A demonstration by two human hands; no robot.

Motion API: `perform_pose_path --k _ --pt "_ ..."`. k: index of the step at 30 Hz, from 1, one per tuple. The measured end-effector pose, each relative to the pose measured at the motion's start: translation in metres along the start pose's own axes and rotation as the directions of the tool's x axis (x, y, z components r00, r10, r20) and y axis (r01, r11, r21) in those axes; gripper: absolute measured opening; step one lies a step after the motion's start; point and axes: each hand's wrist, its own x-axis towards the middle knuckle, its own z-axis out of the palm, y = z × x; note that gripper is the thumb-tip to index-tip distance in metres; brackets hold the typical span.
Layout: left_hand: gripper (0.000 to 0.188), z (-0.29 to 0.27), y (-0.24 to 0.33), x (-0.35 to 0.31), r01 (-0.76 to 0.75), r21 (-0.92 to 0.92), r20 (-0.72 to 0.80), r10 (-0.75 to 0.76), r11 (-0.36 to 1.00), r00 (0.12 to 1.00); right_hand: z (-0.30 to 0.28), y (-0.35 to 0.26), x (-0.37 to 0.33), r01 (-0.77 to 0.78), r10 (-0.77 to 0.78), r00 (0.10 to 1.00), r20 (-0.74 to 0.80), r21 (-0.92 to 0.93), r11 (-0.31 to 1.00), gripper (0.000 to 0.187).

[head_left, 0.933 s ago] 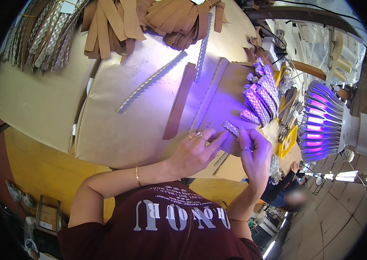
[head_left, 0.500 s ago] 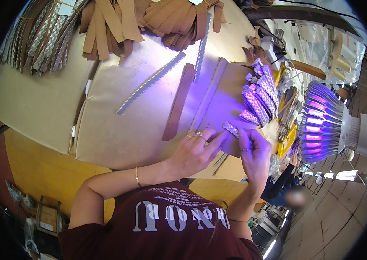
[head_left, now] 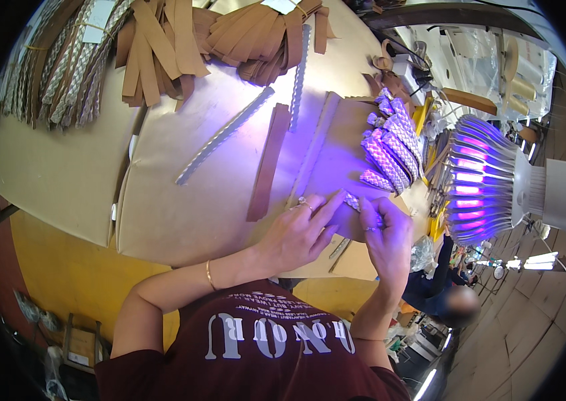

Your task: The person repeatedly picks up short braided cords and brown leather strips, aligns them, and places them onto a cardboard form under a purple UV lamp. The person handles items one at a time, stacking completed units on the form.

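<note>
Under the purple light, my right hand [head_left: 388, 230] pinches a short braided strap [head_left: 351, 200] between thumb and fingers. Part of that strap is hidden by the fingers. My left hand [head_left: 302, 228] comes in from the left, its index finger stretched out to the strap's end and its thumb apart below. Just beyond the hands, several braided loops [head_left: 395, 150] lie in a pile on a brown board [head_left: 336, 157]. A flat brown leather strip [head_left: 269, 160] rests to the left of the board.
A large finned lamp [head_left: 487, 180] glows purple close on the right. Two loose braided strips [head_left: 226, 134] lie on the paper-covered table [head_left: 156, 194]. Bundles of brown strips [head_left: 256, 37] and braided cords [head_left: 62, 63] are at the far left. Another person [head_left: 440, 294] is at the right.
My left thumb has spread away from its index finger, which reaches onto the strap's end. My right hand has shifted slightly left. The whole view has shifted a little.
</note>
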Motion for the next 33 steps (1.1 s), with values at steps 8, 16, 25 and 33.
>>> perform_pose_path --k 8,16,25,33 --pt "0.053 -0.003 0.001 0.002 -0.058 0.12 0.029 0.055 0.991 0.998 -0.029 0.023 -0.006 0.076 -0.092 0.992 -0.083 -0.178 0.981 0.033" --pt "0.05 -0.004 0.004 0.004 -0.077 0.185 0.024 0.074 0.98 0.997 -0.026 0.047 -0.001 -0.029 0.019 0.998 0.064 0.174 0.984 0.031" --pt "0.051 -0.006 0.009 0.007 -0.085 0.203 0.047 0.077 0.975 0.996 -0.02 0.06 0.002 -0.009 -0.017 0.998 0.067 0.365 0.931 0.027" --pt "0.051 -0.005 0.008 0.008 -0.143 0.257 0.048 0.135 0.956 0.99 -0.015 0.07 0.005 0.095 -0.115 0.993 0.03 0.378 0.921 0.025"
